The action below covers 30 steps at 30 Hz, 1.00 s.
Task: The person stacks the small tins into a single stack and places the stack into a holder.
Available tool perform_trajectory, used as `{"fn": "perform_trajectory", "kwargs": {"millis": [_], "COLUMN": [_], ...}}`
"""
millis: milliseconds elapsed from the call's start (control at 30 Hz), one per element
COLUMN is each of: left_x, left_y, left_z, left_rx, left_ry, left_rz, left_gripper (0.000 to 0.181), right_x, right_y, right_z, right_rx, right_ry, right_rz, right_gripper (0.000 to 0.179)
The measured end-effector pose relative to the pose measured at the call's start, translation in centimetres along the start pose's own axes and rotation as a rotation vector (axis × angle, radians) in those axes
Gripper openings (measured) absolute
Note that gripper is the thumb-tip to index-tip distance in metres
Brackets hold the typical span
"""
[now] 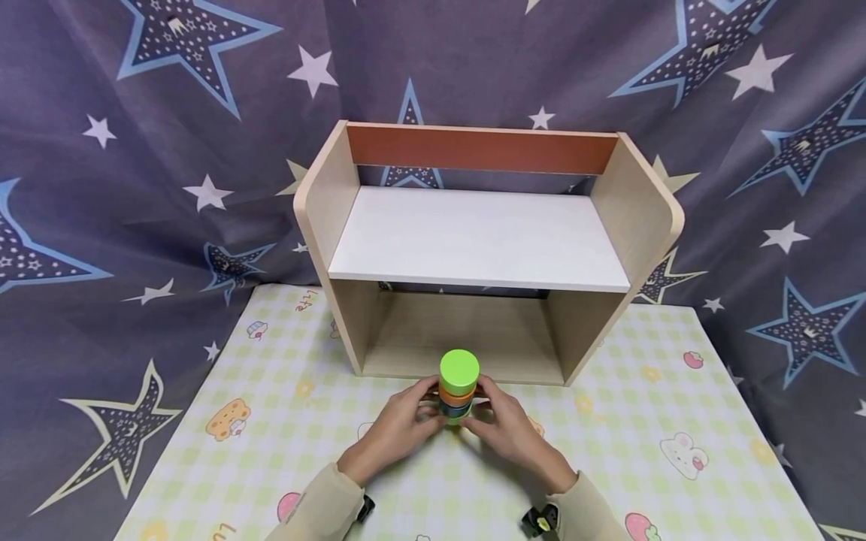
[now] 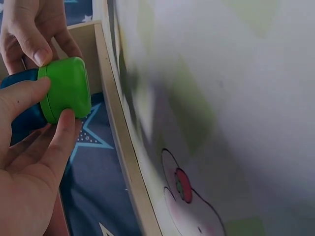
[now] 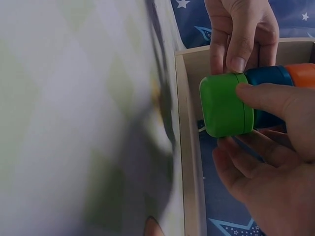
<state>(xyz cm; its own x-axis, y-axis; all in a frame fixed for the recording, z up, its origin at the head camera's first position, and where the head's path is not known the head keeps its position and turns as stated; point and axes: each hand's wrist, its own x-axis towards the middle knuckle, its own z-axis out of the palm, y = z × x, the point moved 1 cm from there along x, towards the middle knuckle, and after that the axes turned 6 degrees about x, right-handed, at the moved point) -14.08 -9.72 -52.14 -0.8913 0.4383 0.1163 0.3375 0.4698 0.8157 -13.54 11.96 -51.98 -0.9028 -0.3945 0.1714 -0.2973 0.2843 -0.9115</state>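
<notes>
Both hands are at a small upright stack [image 1: 459,370] of rounded plastic pieces, in front of the shelf. Its top is bright green, with orange and dark blue bands below and green again at the bottom. My left hand [image 1: 404,424] holds the left side, and my right hand [image 1: 510,427] the right. In the left wrist view, the left thumb lies across the seam of the bottom green piece [image 2: 66,91] with fingers beneath. The right wrist view shows the right thumb on that same green piece [image 3: 224,105], beside the blue one [image 3: 268,75]. Whether the stack touches the table cannot be told.
A wooden two-tier shelf [image 1: 479,237] with a white middle board and a brown back rail stands just behind the hands. Beneath lies a green checked tablecloth [image 1: 271,481] with cartoon prints. A dark star-patterned curtain [image 1: 169,323] hangs behind and at both sides.
</notes>
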Motion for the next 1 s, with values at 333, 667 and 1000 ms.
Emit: {"fn": "perform_trajectory", "kwargs": {"millis": [333,667,1000], "left_x": [0.6,1.1,1.8], "left_y": [0.6,0.9,1.5], "left_z": [0.2,0.2,-0.4], "left_rx": [-0.008,-0.020,-0.024], "left_ry": [-0.018,-0.025,-0.043], "left_rz": [0.006,0.040,0.054], "left_gripper": [0.066,0.065,0.063], "right_x": [0.0,-0.1,0.1], "right_y": [0.0,-0.4,-0.8], "right_z": [-0.9,-1.6,-2.6], "right_rx": [-0.019,-0.032,-0.060], "right_ry": [0.004,0.018,0.006], "right_rz": [0.011,-0.031,-0.027], "right_gripper": [0.064,0.065,0.066]}}
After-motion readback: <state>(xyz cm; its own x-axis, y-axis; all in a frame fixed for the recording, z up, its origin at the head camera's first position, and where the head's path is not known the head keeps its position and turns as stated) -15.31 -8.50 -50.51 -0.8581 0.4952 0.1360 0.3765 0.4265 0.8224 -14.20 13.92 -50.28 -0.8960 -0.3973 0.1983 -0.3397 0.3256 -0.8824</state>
